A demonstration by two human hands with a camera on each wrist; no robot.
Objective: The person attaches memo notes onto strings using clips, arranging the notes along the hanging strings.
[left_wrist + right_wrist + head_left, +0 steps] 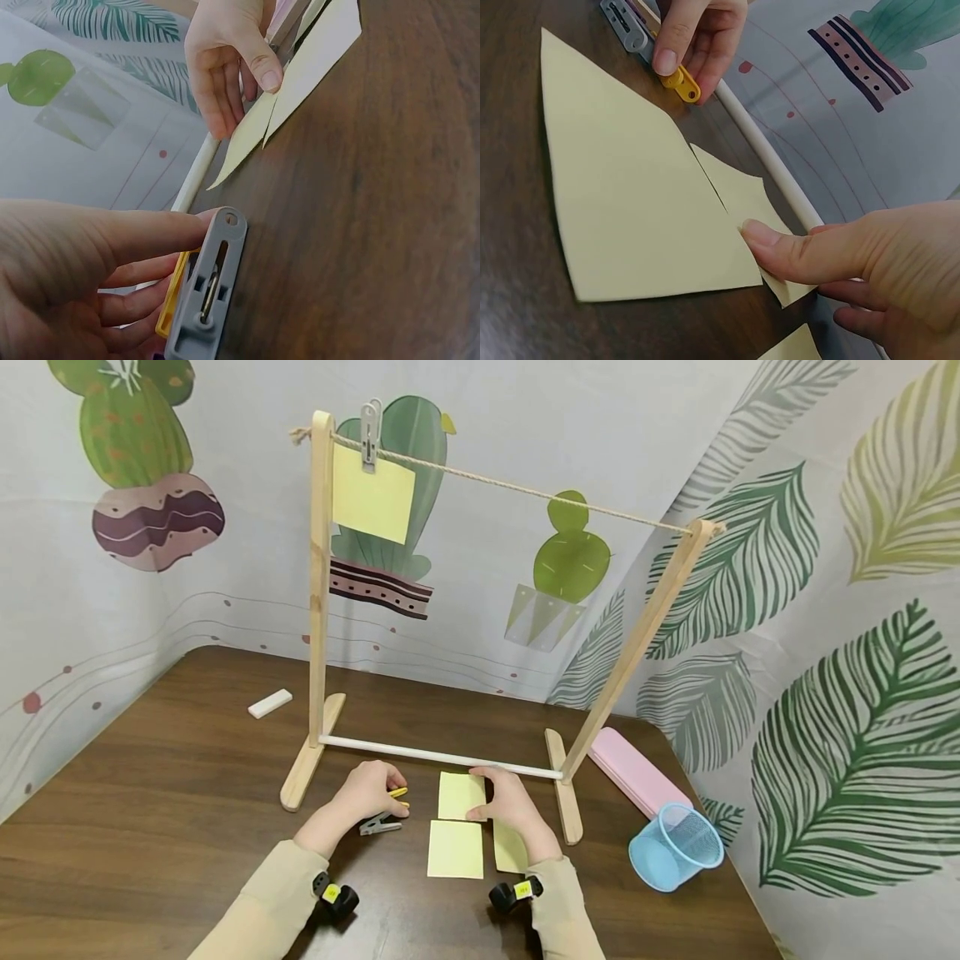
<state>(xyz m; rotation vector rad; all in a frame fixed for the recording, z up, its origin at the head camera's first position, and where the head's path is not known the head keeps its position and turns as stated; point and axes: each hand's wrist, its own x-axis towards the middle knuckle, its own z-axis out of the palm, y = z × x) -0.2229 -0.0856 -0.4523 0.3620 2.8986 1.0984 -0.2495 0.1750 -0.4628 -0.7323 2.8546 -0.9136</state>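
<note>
Left hand point(372, 789): thumb and fingers pinched narrow on a yellow clothespin point(680, 84). Grey clothespin point(381, 825): just beside the yellow one, on the near side of the same hand; whether the fingers touch it, cannot tell.

Right hand point(514, 802): thumb and fingers closed on the right edge of the far yellow note point(459, 796), which lies between the two hands, just in front of the white rod point(442, 754).

Near yellow note point(455, 850): just on the wearer's side of the far note. Side yellow note point(509, 850): right of the near note, a narrow gap between, partly covered by the right hand.

Hung yellow note point(375, 503): on the rope point(517, 487), high beside the left post point(318, 585), under an upper grey clothespin point(370, 439); well apart from both hands.

Edges and room: rod and wooden feet bound the hands' far side; the right foot point(564, 787) stands near the right hand. A strip of brown table point(135, 827) separates the grey clothespin from the notes; a wide stretch runs left of the left sleeve point(262, 893). Blue mesh cup point(663, 856) and pink case point(637, 770): along the right table edge. White block point(270, 703): left of the left post.
</note>
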